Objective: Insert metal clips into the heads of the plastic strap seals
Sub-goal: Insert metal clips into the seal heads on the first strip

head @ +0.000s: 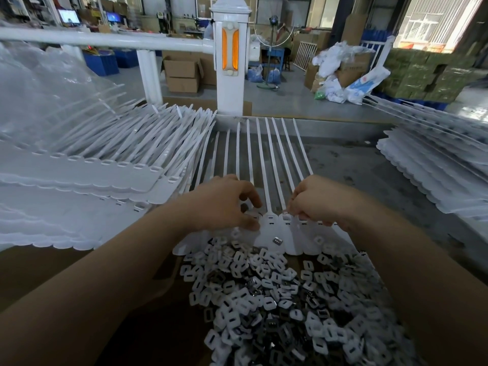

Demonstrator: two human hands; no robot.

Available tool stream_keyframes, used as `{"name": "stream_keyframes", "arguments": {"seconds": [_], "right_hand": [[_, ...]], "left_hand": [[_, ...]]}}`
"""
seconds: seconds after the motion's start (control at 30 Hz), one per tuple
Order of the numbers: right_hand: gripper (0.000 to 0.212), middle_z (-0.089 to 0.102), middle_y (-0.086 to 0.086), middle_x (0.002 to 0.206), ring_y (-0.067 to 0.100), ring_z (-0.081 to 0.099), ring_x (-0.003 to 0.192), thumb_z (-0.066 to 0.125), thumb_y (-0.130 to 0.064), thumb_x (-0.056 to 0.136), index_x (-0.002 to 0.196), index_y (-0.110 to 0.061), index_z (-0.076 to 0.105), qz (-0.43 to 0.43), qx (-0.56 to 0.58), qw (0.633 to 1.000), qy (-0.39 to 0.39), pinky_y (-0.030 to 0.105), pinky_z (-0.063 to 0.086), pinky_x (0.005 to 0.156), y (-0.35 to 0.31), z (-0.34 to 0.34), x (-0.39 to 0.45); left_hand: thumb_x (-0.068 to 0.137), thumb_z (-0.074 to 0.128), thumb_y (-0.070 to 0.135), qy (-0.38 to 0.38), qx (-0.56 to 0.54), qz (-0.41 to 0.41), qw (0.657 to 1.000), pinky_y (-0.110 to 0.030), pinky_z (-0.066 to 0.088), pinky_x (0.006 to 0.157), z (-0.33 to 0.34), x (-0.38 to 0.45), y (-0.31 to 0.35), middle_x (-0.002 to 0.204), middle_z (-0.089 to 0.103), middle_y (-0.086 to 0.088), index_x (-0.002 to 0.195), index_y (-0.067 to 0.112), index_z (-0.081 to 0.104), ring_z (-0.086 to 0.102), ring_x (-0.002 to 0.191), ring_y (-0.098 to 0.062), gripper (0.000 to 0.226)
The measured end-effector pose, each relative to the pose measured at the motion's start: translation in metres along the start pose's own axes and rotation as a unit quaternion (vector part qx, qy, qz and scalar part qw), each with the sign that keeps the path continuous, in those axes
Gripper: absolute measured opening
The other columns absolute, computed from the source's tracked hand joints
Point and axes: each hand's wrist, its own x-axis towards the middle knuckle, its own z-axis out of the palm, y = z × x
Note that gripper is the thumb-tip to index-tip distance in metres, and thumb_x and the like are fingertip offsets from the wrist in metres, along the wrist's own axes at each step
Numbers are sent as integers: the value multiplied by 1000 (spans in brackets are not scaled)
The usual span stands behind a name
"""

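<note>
At frame centre, both hands' curled fingers (253, 200) pinch the white plastic strap seals (270, 220) at their flat heads; small metal clips (277, 241) (light, slippery) need fingertip pinching.

light: bright daylight, mostly from the big windows (433, 22) top right, which are blown out w/ no detail
glare: white post (229, 56) and rail (105, 40) near clipped; plastic bag (39, 83) at left hazy w/ sheen
shadows: soft, faint under the forearms on the brown surface (39, 273)
distortion: strong fisheye, rail bows, edges stretch
focus: center sharp-ish, pile of clips (277, 299) smears toward the bottom edge, bg workshop soft
noise: some compression mush in the corners
</note>
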Motion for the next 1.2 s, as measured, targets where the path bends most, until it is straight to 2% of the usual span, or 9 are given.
{"name": "stream_keyframes", "arguments": {"seconds": [0.37,0.73,0.9,1.03,1.2], "right_hand": [[20,52,9,67,17,40,51,65,-9,80,95,2,70,-11,-21,1000,-4,23,28,46,1,2,1],[22,52,13,70,22,46,60,62,-9,86,97,10,67,-15,-36,999,-21,26,38,48,3,2,1],[19,58,12,69,19,51,56,65,-11,87,93,7,69,-19,-31,999,-32,20,41,41,1,1,-1],[17,58,12,70,19,50,57,63,-7,87,93,8,69,-18,-23,999,-25,20,40,42,1,2,-1],[21,60,11,69,17,51,55,64,-15,91,95,5,70,-19,-20,999,-27,20,41,41,0,2,-2]], "left_hand": [[76,77,46,-9,-29,6,1000,-32,45,94,1,0,-5,115,47,13,110,46,58,47,99,-2,39],[75,78,45,-8,-47,10,999,-31,45,91,3,1,-8,113,47,15,106,48,58,45,95,2,37],[74,79,46,-7,-49,5,999,-29,45,87,4,3,-9,110,46,18,103,50,57,47,95,1,36],[74,79,46,-7,-48,5,999,-26,42,82,3,5,-9,108,45,19,99,52,56,47,94,1,35],[75,79,46,-10,-45,6,999,-30,45,88,1,1,-6,112,48,15,101,50,56,47,96,0,35]]}}
